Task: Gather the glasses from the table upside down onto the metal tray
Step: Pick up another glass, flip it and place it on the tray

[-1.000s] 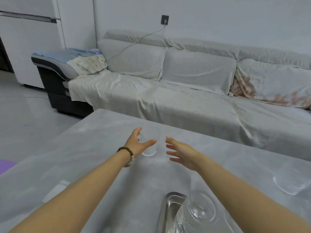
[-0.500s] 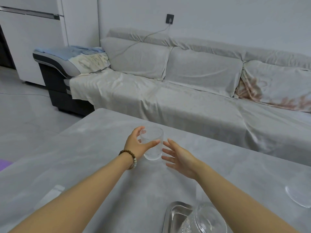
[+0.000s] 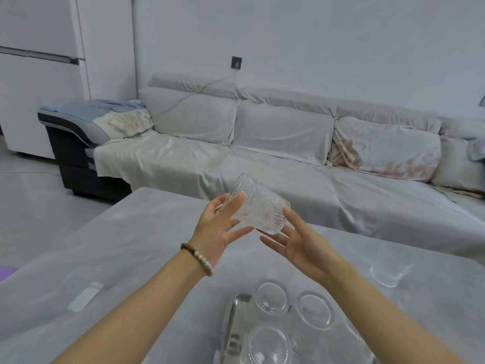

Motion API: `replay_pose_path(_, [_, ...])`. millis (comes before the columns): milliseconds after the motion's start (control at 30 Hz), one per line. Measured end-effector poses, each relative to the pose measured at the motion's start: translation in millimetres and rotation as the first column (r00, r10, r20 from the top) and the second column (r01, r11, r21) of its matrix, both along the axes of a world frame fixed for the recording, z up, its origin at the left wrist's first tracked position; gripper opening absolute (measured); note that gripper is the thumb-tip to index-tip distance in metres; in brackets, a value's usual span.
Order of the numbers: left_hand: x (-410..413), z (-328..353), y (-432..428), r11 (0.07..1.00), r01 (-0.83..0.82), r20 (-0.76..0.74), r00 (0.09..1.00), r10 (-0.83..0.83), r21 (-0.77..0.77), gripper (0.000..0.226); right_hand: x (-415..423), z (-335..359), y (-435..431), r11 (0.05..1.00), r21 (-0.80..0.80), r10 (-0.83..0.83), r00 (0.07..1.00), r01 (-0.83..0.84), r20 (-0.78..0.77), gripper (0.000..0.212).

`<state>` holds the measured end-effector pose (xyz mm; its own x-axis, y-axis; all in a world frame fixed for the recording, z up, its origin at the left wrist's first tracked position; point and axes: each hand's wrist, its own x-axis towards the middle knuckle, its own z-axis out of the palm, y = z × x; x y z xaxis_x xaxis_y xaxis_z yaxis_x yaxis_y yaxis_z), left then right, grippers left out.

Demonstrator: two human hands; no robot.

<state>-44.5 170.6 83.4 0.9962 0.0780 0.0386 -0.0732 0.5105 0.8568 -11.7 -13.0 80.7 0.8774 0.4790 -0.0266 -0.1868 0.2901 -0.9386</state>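
- A ribbed glass (image 3: pixel 256 206) is held in the air above the table (image 3: pixel 131 258), beyond the far end of the metal tray (image 3: pixel 231 327), tilted on its side with one end pointing up and away towards the sofa (image 3: pixel 262 158).
- It is pinched by the left hand (image 3: pixel 217 229), thumb on the near side and fingers (image 3: pixel 223 203) behind the glass wall (seen through the glass, so only partly clear).
- The right hand (image 3: pixel 301 245) is spread open beneath and beside the glass; its thumb tip appears to touch the glass near the lower end, but no closed grip is seen.
- Three glasses (image 3: pixel 270 295) are seen on or at the metal tray, showing round ends upward; they are judged to be already turned over, though with clear glass from above this cannot be settled.
- One more glass (image 3: pixel 391 269) is seen standing on the table, well to the right of the metal tray, apparently not yet collected.
- A small white flat object (image 3: pixel 85 296) lies on the table to the left of the metal tray.
- The task is judged to be past its middle: the held glass is yet to be fully inverted and set down on the metal tray, and the glass at the right is left after it.
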Motion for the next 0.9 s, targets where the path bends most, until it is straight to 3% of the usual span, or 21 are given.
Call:
replay_pose_path(167, [-41, 8, -31, 0.983, 0.156, -0.006, 0.988, -0.157, 0.097, 0.082, -57, 24, -50, 0.986, -0.067, -0.144, 0.982, 0.153, 0.124, 0.05])
replay_pose_path(233, [-54, 2, -42, 0.967, 0.198, -0.009, 0.98, -0.199, 0.162, 0.072, -75, 28, -71, 0.974, -0.077, -0.197, 0.967, 0.211, 0.159, 0.05])
replay_pose_path(367, [-76, -18, -66, 0.916, 0.287, -0.032, 0.957, -0.289, 0.28, 0.064, -106, 25, -108, 0.928, -0.167, -0.298, 0.932, 0.333, 0.205, 0.073])
replay_pose_path(433, [-83, -31, -76, 0.904, 0.28, -0.046, 0.959, -0.281, 0.322, 0.051, -119, 20, -121, 0.902, -0.225, -0.31, 0.915, 0.369, 0.258, 0.075])
replay_pose_path(500, [-88, -46, -80, 0.875, 0.171, -0.019, 0.983, -0.183, 0.453, 0.025, -131, 14, -131, 0.863, -0.303, -0.309, 0.897, 0.403, 0.315, 0.072])
replay_pose_path(567, [-92, -64, -80, 0.748, 0.075, 0.033, 0.991, -0.129, 0.66, 0.028, -139, 7, -139, 0.809, -0.403, -0.289, 0.886, 0.428, 0.362, 0.072])
replay_pose_path(633, [-97, -81, -80, 0.547, 0.057, 0.029, 0.989, -0.146, 0.835, 0.045, -146, -2, -144, 0.774, -0.469, -0.252, 0.887, 0.425, 0.387, 0.072])
replay_pose_path(733, [-100, -99, -81, 0.313, 0.02, 0.027, 0.989, -0.146, 0.95, 0.058, -153, -16, -144, 0.74, -0.53, -0.207, 0.891, 0.413, 0.405, 0.068])
replay_pose_path(900, [-101, -105, -80, 0.196, -0.001, 0.025, 0.992, -0.122, 0.981, 0.065, -160, -45, -134, 0.68, -0.604, -0.18, 0.893, 0.416, 0.412, 0.056])
